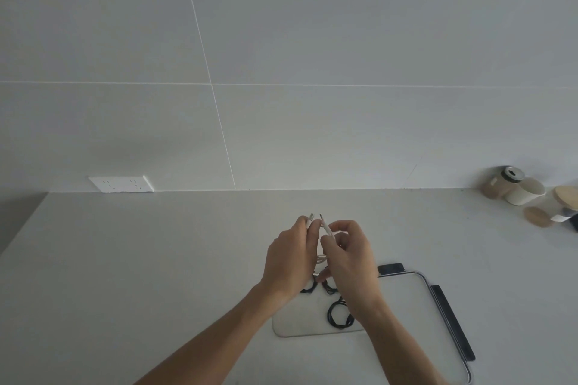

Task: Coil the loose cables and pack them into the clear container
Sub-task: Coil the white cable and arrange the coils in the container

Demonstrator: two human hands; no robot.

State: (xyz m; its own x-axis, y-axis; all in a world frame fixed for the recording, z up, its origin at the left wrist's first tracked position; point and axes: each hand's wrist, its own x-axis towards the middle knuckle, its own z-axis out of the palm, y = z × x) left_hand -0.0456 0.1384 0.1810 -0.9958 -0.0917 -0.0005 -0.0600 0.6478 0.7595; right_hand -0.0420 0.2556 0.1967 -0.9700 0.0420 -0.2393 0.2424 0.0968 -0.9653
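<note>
Nearest the camera, two bare forearms rise from the bottom edge of the frame toward its lower centre. Beneath them on the pale countertop (pixel 125 259) lies one clear container (pixel 406 306), a shallow rounded-corner tray with a shiny rim, running off toward the lower right. One dark flat piece (pixel 452 322) lies along its right rim and another small dark piece (pixel 391 268) sits at its upper edge. Inside the tray's left part, black cables (pixel 337 314) lie in loops; one coil shows plainly below the right wrist, and further dark strands peek out between the two wrists, too hidden by the hands to count.

Just above the tray, the left hand (pixel 286 262) and the right hand (pixel 352 256) meet over the countertop, holding one white cable (pixel 327 230). The left hand's fingers are curled and pinch one end, its plug pointing up. The right hand's thumb and fingers are curled around the other end, whose plug also points up, just beside the first. The cable's slack hangs between the palms, mostly hidden.

Farther back, in the right of the frame, stand several jars (pixel 525 192); the edge cuts the group off, so no count is sure. One round wooden lid (pixel 538 216) lies beside them. At centre left, one white double socket (pixel 122 184) sits on the tiled wall (pixel 312 40).
</note>
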